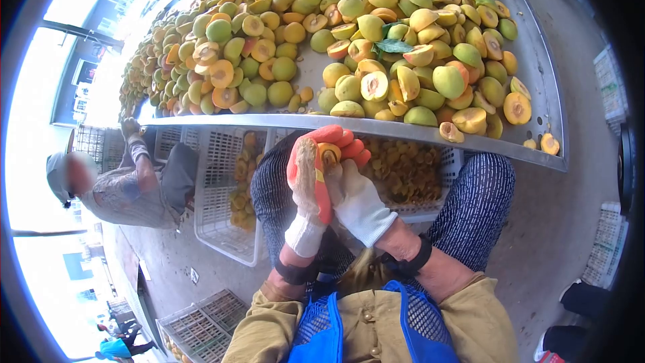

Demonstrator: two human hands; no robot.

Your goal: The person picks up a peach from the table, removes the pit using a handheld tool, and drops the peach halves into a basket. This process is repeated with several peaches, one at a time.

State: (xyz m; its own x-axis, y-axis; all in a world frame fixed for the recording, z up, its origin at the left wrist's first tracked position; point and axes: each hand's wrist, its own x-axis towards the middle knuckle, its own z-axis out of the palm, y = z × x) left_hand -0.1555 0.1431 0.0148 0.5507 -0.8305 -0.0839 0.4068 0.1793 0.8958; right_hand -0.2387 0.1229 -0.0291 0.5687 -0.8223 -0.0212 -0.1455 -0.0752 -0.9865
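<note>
My left hand, in a white glove with an orange-red coated palm, is closed around a cut peach half, its fingers curled over the far side. My right hand, in a whitish glove, presses close against the same fruit. Its fingers are closed and mostly hidden, so whatever they grip does not show. Both hands are above my lap, just in front of the metal table's rim. Beyond them lies a heap of green-yellow peaches, many cut in half with pits or orange flesh showing.
Below the table edge, a crate of cut fruit pieces sits between my knees. A white plastic crate stands to the left, near a seated co-worker reaching to the table. More crates are on the floor. Another person's legs show at right.
</note>
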